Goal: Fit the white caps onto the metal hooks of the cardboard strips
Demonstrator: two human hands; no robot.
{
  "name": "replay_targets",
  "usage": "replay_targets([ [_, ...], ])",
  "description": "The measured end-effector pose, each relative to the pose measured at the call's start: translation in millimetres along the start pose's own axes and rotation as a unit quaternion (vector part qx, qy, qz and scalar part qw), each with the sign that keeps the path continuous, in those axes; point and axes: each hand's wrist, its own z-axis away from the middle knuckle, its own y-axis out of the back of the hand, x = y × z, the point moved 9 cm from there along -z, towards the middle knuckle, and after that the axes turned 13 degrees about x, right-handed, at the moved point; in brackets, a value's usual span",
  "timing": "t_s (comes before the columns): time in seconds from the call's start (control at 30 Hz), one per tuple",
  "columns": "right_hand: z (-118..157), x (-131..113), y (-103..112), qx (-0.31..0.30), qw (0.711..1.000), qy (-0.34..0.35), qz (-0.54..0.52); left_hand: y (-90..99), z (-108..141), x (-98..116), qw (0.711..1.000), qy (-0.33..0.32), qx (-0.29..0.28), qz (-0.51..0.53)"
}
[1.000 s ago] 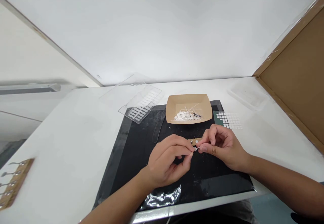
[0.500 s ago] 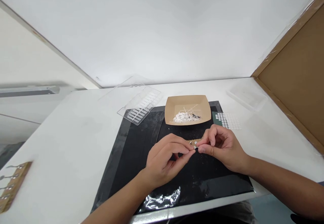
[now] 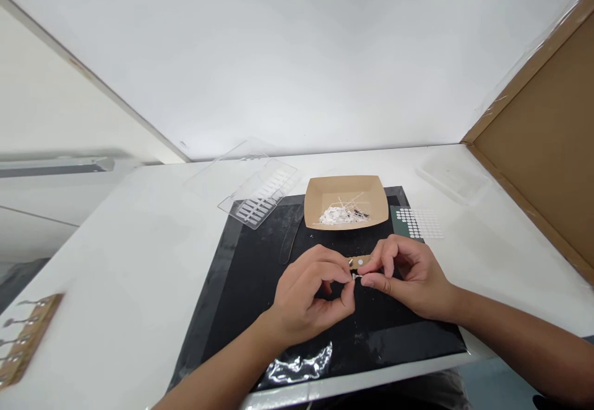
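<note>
My left hand [image 3: 313,292] is closed in a pinch, its thumb and fingertips at the left end of a small pale, silvery piece [image 3: 356,276]. My right hand [image 3: 411,274] pinches the thin right end of the same piece between thumb and forefinger. The piece is too small and too covered to name. Just behind the fingertips, a small tan strip [image 3: 365,261] lies on the black mat [image 3: 250,286], with a white round dot and a small shiny bit on it. The right fingers hide part of the strip.
Behind my hands stands a brown paper tray [image 3: 346,186] with white scraps. A sheet of white round stickers [image 3: 420,222] lies right of it. Clear plastic cases [image 3: 260,193] sit back left, a translucent lid [image 3: 452,178] back right. A wooden block [image 3: 30,339] holds several stemmed metal pieces.
My left thumb has bent more, and its tip has drawn in beside the piece. Both hands sit slightly lower, showing more of the tan strip. The whole view has shifted a little.
</note>
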Motion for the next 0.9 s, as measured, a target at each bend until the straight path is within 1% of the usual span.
replay_targets([
  [0.27,1.3,2.2,-1.4,-0.002,1.0,-0.005,-0.001,-2.5,0.4,-0.2,1.0,0.001,-0.009,-0.004],
  [0.4,1.0,3.4,0.7,0.002,1.0,-0.006,0.007,-1.2,-2.1,0.3,1.0,-0.001,-0.003,-0.011],
  [0.53,-4.6,2.8,9.3,0.027,1.0,-0.015,-0.004,6.5,-5.1,-3.8,0.999,0.0,0.032,-0.036],
  [0.63,-10.2,-0.6,17.2,0.048,0.999,-0.007,-0.007,12.1,-5.2,-10.8,0.998,0.009,0.059,-0.037],
  [0.73,-13.4,-0.7,22.4,0.064,0.998,-0.002,0.001,9.9,-2.9,-17.0,0.998,0.017,0.049,-0.037],
  [0.9,-13.9,8.8,22.0,0.064,0.997,-0.031,-0.005,5.1,0.8,-18.3,0.999,0.008,0.029,-0.036],
])
